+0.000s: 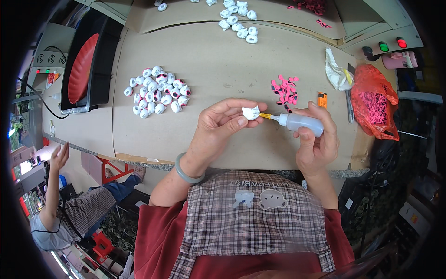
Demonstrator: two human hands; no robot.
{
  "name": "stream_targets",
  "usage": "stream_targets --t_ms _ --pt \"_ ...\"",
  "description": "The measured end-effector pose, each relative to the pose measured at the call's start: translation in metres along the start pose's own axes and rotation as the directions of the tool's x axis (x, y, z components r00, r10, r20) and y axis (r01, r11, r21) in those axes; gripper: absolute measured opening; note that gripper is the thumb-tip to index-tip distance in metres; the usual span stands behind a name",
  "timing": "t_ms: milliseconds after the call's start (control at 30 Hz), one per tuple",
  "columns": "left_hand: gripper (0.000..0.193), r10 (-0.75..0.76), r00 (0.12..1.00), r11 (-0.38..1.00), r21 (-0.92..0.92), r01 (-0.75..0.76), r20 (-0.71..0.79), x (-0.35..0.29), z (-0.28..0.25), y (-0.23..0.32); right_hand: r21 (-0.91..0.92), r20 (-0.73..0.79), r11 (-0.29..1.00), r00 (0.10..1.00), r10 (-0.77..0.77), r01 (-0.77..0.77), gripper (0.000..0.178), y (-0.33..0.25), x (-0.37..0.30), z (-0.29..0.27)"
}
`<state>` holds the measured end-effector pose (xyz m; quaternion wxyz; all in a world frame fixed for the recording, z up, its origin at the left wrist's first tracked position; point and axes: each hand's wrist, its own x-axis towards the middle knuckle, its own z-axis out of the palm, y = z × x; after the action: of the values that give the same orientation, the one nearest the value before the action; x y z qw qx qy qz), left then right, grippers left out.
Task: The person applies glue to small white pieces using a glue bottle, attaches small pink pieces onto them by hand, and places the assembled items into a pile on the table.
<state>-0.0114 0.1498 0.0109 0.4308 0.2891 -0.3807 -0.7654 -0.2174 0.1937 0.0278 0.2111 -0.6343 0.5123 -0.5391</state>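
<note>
My left hand (223, 122) pinches a small white rounded piece (251, 113) between thumb and fingers, above the near middle of the table. In my right hand (320, 142) is a translucent squeeze bottle (304, 124), lying nearly level. Its yellow nozzle tip points left and meets or almost meets the white piece. Just beyond the bottle lies a loose heap of small pink and black pieces (285, 90). To the left sits a pile of white rounded pieces (160, 90), several of them showing pink and black parts.
More white pieces (239, 18) lie at the far side. An orange lighter (322, 99) and a red plastic bag (371, 102) of pink pieces are at right, near a crumpled white wrapper (338, 72). A black bin (100, 60) stands left. Another person (74, 209) sits at lower left.
</note>
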Motion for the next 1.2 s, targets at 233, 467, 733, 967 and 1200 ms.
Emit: stream_targets --t_ms 233,467,733,967,1200 --pt "0.027 -0.020 1.000 1.000 -0.007 0.020 -0.002 0.0002 0.0004 0.0000 -0.009 0.014 1.000 1.000 0.004 -0.004 0.040 -0.0003 0.0012 0.0004" --pt "0.027 -0.019 1.000 1.000 -0.022 0.019 -0.003 0.0004 -0.0007 0.0000 -0.027 0.001 1.000 1.000 -0.014 0.014 0.039 0.0022 0.0012 0.0005" --pt "0.029 0.007 0.999 1.000 -0.031 -0.008 -0.042 0.0008 -0.0019 -0.0005 -0.073 0.018 0.996 0.999 -0.046 0.047 0.038 -0.0016 0.0032 -0.0004" --pt "0.030 -0.009 1.000 1.000 -0.023 0.008 -0.027 0.0028 -0.0015 -0.0004 0.010 0.024 1.000 0.999 0.027 -0.027 0.039 -0.0013 0.0055 0.0034" --pt "0.031 -0.026 1.000 0.999 -0.036 0.025 -0.017 0.0027 -0.0019 -0.0013 0.186 -0.001 0.977 0.995 0.104 -0.102 0.036 0.0029 0.0063 0.0049"
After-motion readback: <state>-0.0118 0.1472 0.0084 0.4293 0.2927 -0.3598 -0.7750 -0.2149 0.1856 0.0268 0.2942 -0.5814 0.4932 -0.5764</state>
